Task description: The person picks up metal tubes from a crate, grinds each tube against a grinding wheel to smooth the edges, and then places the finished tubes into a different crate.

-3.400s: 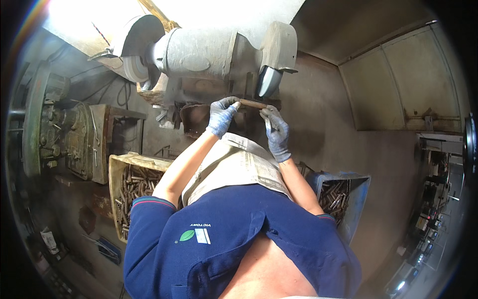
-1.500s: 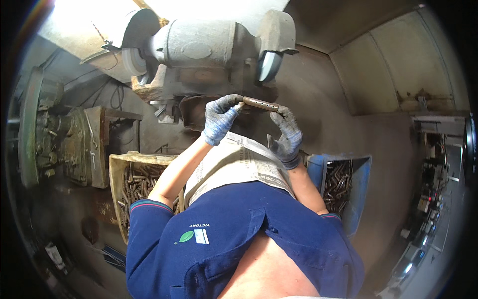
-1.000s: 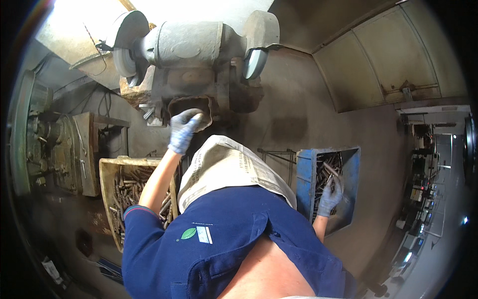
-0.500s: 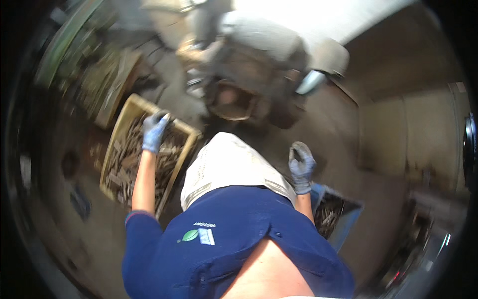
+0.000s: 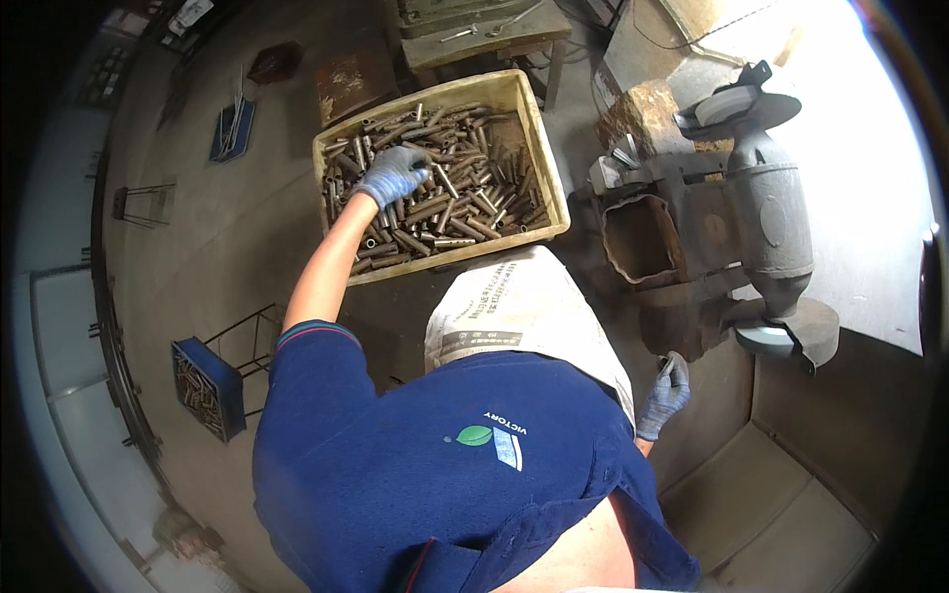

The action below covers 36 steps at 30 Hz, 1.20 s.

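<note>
My left hand [image 5: 395, 175], in a blue-grey knitted glove, reaches over a cream plastic bin [image 5: 542, 148] heaped with short metal tubes [image 5: 435, 212]. Its fingers curl down among the tubes; what lies under them is hidden. At my right side hangs my right hand [image 5: 664, 397], gloved alike, low beside the grinding machine. Its fingers are loosely bent, and I make out nothing between them. A pale printed apron [image 5: 514, 296] covers my lap, close to the bin's near rim.
To the right stands a two-wheeled bench grinder [image 5: 776, 217] with an open-topped metal box [image 5: 641, 240]. A workbench [image 5: 484, 42] holding wrenches is beyond the bin. On the left, a blue crate [image 5: 210, 390] of tubes sits by a wire stand [image 5: 252, 341].
My view has swung leftward, bringing the bin to the centre and the grinder to the right. My left hand is now lower over the tubes. The right hand remains at my side.
</note>
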Each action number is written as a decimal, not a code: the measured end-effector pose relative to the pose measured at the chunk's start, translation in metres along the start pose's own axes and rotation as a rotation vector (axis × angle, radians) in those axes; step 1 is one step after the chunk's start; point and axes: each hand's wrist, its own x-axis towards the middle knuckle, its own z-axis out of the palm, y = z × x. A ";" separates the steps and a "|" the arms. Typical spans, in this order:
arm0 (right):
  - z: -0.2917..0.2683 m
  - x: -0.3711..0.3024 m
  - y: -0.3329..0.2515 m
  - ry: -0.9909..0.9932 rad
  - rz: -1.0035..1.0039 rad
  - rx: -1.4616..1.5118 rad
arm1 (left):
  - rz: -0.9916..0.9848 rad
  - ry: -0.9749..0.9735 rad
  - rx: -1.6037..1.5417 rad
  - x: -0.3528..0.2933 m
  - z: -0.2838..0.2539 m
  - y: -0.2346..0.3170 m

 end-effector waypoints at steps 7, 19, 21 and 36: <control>0.013 -0.003 -0.009 0.003 0.004 0.033 | -0.122 0.059 0.133 -0.021 0.014 -0.008; 0.008 -0.007 -0.004 -0.038 0.078 0.067 | -0.426 0.125 0.193 -0.033 0.022 -0.007; 0.008 -0.005 -0.006 -0.055 0.058 0.046 | -0.432 0.056 0.227 -0.030 0.028 0.005; 0.008 -0.012 0.011 -0.074 0.117 0.122 | -0.628 0.142 0.131 0.013 0.049 -0.019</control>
